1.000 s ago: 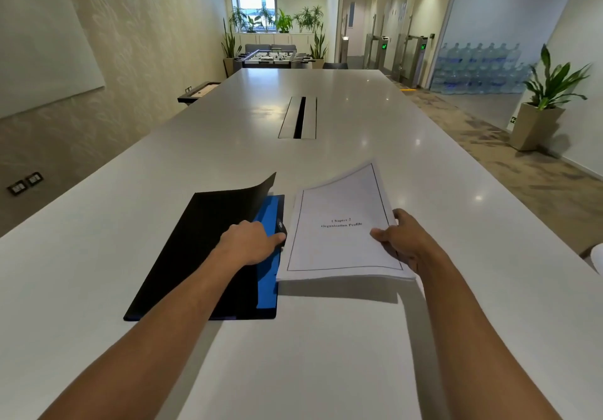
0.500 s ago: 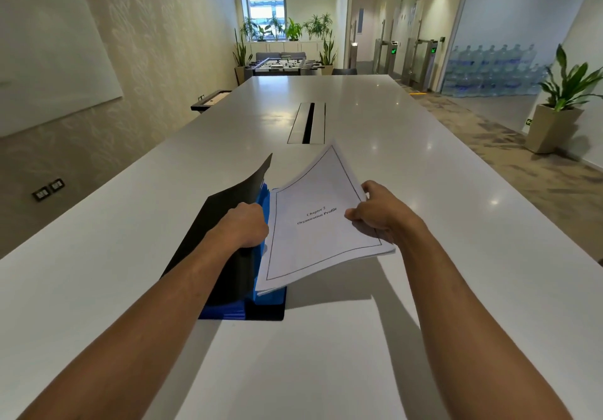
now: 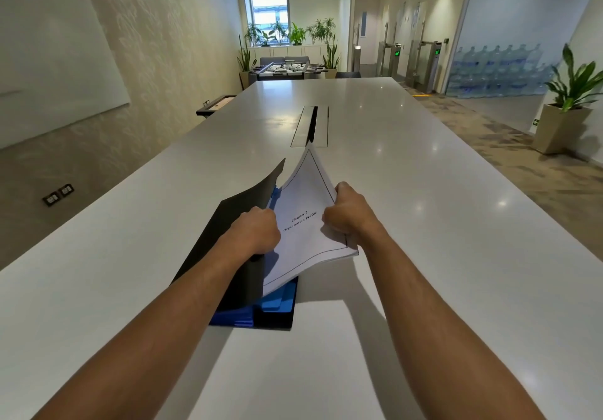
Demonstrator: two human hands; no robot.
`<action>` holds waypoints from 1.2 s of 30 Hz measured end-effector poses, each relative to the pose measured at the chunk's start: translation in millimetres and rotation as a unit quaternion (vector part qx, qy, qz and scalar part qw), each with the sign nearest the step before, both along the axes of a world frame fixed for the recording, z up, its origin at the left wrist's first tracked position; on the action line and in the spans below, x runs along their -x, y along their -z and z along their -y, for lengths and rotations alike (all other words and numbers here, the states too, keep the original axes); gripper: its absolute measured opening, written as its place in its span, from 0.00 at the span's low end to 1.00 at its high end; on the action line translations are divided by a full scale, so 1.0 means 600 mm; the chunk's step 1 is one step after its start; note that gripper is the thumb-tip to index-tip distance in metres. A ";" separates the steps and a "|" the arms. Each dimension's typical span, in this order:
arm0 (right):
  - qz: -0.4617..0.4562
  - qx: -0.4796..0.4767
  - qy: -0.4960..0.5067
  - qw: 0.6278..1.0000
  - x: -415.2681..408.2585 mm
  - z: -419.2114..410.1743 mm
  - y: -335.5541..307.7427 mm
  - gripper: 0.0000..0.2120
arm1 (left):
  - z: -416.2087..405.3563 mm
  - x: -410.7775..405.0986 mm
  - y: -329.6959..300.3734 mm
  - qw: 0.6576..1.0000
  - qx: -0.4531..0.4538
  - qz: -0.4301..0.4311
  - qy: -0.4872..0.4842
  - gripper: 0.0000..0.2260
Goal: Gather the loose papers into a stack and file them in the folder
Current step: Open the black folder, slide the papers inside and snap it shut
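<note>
White bordered paper stack (image 3: 303, 233), bowed, over black folder (image 3: 228, 220)

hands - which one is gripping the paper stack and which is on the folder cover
The right hand grips the paper stack at its right edge. The left hand holds the black folder cover raised.

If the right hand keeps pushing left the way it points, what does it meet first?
Probably the left hand, which holds up the folder's black cover. The paper stack in the right hand lies between them; depth is unclear.
</note>
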State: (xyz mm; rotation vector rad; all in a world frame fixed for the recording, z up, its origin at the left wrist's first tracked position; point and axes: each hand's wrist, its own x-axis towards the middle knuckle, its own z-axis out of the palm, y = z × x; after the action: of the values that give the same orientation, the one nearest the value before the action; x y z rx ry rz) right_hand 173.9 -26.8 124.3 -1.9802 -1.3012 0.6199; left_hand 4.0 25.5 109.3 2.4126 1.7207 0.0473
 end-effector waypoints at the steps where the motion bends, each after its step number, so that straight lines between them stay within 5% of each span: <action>1: 0.001 -0.007 0.001 1.000 0.002 0.000 0.001 0.21 | 0.001 0.000 -0.002 1.000 -0.003 -0.001 0.000 0.11; 13: -0.132 0.029 -0.033 0.990 0.084 -0.010 0.080 0.26 | 0.007 -0.037 -0.013 0.999 -0.021 0.036 0.007 0.05; 21: -0.047 0.014 -0.135 0.990 0.121 -0.017 0.127 0.14 | 0.005 -0.060 -0.001 0.998 -0.026 0.058 0.014 0.10; 26: 0.026 0.057 -0.160 0.985 0.110 -0.019 0.137 0.16 | 0.008 -0.064 0.012 0.998 -0.013 0.053 0.015 0.09; 31: 0.189 0.032 -0.032 0.981 0.076 -0.008 0.142 0.20 | 0.014 -0.068 0.017 0.998 -0.009 0.053 0.039 0.11; 36: 0.224 -0.048 0.056 0.972 0.032 0.008 0.156 0.15 | 0.026 -0.069 0.036 0.993 -0.006 0.091 0.069 0.23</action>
State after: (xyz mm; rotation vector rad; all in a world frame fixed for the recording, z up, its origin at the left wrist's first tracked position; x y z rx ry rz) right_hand 154.6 -31.5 30.5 -2.1708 -1.4304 0.0487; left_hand 45.4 9.8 87.5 2.4436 1.4770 0.2510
